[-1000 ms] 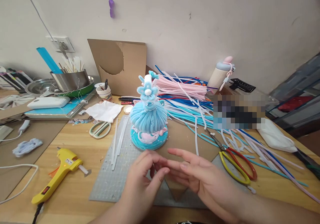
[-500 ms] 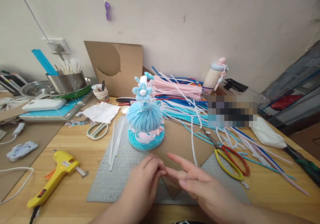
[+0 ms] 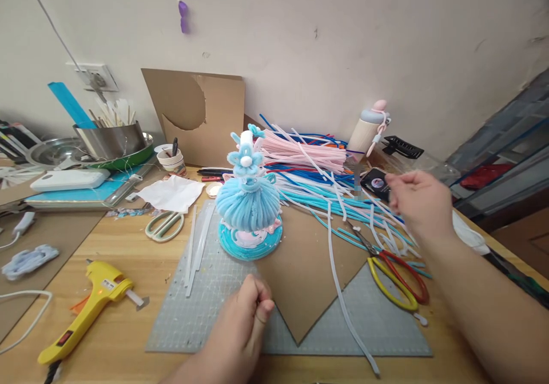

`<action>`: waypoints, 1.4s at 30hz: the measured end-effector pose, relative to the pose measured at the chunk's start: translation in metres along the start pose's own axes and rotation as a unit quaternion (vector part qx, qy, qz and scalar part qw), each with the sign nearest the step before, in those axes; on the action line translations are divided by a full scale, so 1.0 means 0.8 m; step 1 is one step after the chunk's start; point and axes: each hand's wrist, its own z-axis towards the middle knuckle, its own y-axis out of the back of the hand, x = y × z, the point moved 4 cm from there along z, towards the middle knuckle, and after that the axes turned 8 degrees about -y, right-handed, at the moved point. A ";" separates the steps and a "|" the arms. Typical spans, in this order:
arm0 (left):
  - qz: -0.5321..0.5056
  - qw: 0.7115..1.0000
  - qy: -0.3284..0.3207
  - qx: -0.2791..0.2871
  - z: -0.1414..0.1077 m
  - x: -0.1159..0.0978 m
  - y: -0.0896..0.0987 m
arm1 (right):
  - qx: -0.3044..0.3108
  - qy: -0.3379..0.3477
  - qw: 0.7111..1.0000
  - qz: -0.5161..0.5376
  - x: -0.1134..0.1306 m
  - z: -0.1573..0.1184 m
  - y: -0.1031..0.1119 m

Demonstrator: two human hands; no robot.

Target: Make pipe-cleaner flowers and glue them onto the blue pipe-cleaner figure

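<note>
My left hand (image 3: 246, 318) is closed in a fist over the front of the grey cutting mat (image 3: 184, 321). Whatever it may hold is hidden. My right hand (image 3: 422, 204) reaches out to the right, its thumb and fingers pinching the edge of a dark flat object that looks like a phone (image 3: 374, 183). Beyond my left hand stands a light blue pipe-cleaner figure (image 3: 247, 201) with a flower and a pleated skirt, on a round blue base (image 3: 251, 247). A brown cardboard sheet (image 3: 300, 292) lies on the mat, with a long white pipe cleaner (image 3: 343, 298) across it.
Red-and-yellow-handled scissors (image 3: 394, 281) lie at the right, near piled pipe cleaners (image 3: 304, 155). A yellow glue gun (image 3: 92, 304) is at the left, below pale-handled scissors (image 3: 165, 227). A bottle (image 3: 364, 132) and leaning cardboard (image 3: 227, 121) stand by the wall.
My right hand has left my left hand and moved right and away, onto the dark phone-like object. My left hand has closed. The long white pipe cleaner shows in full.
</note>
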 end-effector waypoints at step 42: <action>0.088 0.991 0.033 0.100 0.008 -0.007 -0.004 | -0.037 0.097 0.783 -0.613 -0.115 0.142 -0.012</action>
